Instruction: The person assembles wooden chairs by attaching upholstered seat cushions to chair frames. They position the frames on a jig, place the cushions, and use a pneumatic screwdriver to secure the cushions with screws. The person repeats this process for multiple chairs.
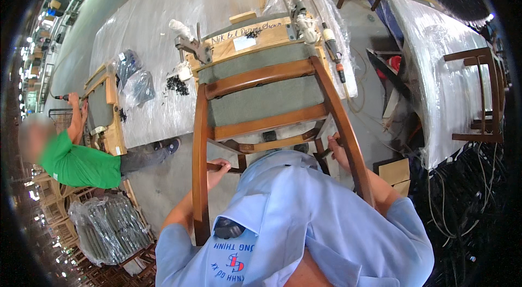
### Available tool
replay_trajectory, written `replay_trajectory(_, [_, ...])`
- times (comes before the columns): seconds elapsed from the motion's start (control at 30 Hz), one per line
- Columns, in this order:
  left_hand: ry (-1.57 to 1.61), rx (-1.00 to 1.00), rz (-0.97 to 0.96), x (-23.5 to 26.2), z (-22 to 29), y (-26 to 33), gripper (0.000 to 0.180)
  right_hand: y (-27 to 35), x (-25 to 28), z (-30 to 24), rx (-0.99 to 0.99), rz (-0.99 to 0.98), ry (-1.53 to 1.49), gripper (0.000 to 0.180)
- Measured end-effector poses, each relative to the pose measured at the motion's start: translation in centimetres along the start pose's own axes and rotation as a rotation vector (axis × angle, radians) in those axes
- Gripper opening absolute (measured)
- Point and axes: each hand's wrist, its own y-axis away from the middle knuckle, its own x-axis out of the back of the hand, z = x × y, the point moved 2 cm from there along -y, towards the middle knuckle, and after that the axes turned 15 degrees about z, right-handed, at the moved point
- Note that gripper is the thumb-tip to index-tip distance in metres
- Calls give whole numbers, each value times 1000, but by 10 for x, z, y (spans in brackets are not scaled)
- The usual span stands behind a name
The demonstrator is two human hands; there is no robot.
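A brown wooden chair [261,79] with grey upholstery stands tilted between my arms, its far end against a wooden jig [223,48] on the workbench. My left hand [218,172] is closed around a lower wooden rail, inside the chair's left upright. On the other side my right hand [340,152] grips the frame beside the right upright, which partly hides its fingers. Two toggle clamps with white padded ends, the left clamp [191,47] and the right clamp [300,12], flank the jig.
A power screwdriver [338,64] and a pile of small dark fasteners [176,85] lie on the plastic-covered workbench [157,118]. At left a person in green [81,159] works with a drill. Wrapped parts [109,230] are stacked behind them. Another chair frame [481,97] rests at right.
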Motion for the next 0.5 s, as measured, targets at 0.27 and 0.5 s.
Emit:
replay_trajectory(0.27, [142,49,-30,-4,-2,1,15,8,2,-36,-205,-4,-5,29])
replay_trajectory(0.5, [96,28,-6,-10,2,4,11,6,3,-22,-162,57,100,30])
